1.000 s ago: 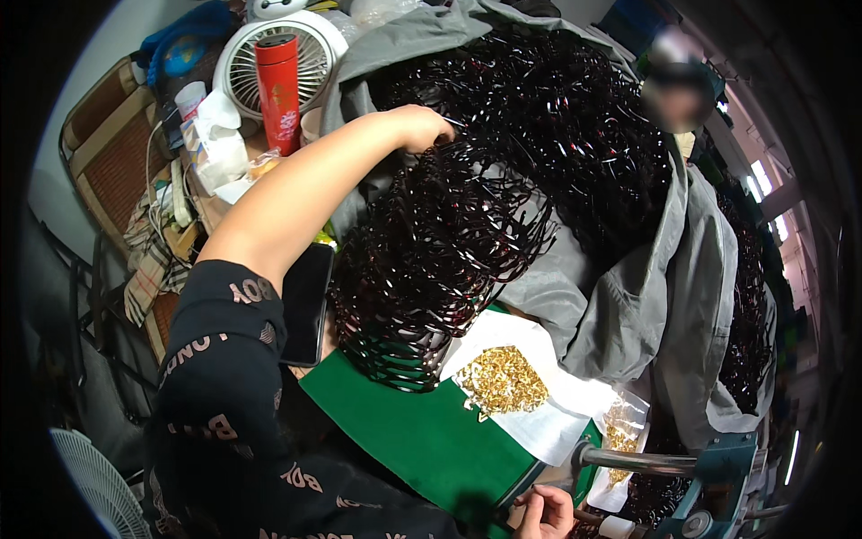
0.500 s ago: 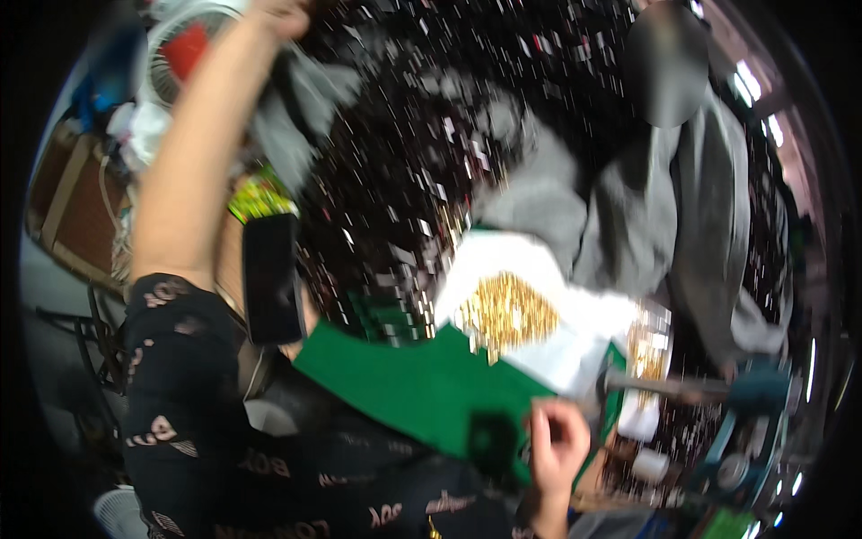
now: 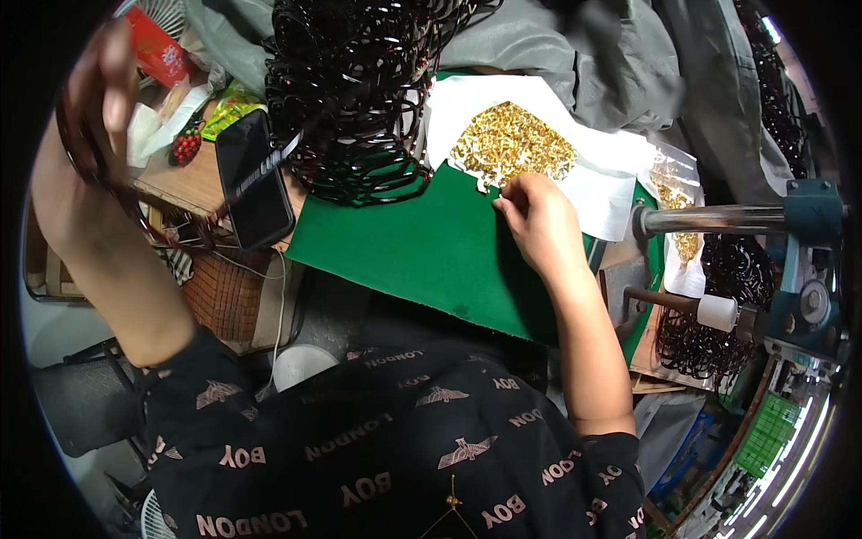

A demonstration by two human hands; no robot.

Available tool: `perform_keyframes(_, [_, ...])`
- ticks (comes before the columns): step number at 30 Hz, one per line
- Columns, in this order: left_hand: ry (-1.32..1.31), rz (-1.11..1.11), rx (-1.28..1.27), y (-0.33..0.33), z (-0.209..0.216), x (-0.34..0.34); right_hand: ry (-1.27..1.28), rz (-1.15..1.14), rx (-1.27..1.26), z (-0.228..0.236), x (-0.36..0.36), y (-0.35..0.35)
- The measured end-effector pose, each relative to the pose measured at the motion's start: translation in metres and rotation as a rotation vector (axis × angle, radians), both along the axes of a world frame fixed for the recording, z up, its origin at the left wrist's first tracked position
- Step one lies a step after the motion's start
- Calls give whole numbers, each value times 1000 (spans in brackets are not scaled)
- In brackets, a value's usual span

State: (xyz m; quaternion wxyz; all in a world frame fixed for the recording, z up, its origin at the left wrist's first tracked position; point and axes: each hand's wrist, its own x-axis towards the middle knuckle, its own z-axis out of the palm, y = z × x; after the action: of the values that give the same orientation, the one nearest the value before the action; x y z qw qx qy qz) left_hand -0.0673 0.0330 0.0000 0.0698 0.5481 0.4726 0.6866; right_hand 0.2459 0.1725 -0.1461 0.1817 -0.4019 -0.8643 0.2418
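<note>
Raised at the far left, my left hand (image 3: 108, 81) is blurred, with a glossy dark brown eyeglass frame (image 3: 85, 148) hanging from it. My right hand (image 3: 539, 211) is at the near edge of a heap of small gold metal pieces (image 3: 516, 144), thumb and fingertips pinched together. Whatever lies between those fingertips is too small to make out. The gold heap rests on a white sheet (image 3: 602, 202), over a green mat (image 3: 404, 256). A big pile of similar dark, glossy frames (image 3: 350, 108) stands left of the gold heap.
A black phone (image 3: 251, 180) leans beside the frame pile, near a green snack packet (image 3: 232, 110) and a red packet (image 3: 157, 45). On the right, a teal machine (image 3: 813, 269) extends a metal bar (image 3: 709, 218). Grey cloth (image 3: 584, 72) is bunched behind the sheet.
The head view has shifted and sharpened. My left hand has come back from the far side to the left with a frame. My right hand has reached forward to the gold pieces.
</note>
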Motion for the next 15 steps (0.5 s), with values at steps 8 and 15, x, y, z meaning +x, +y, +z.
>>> perform_keyframes(8, [-236,-806,-65,-34,-42,96,-123,77,224,-11,12,5])
perform_keyframes(15, [-191,-641,-331,-4,-70,189,167,-65,134,30,38,-4])
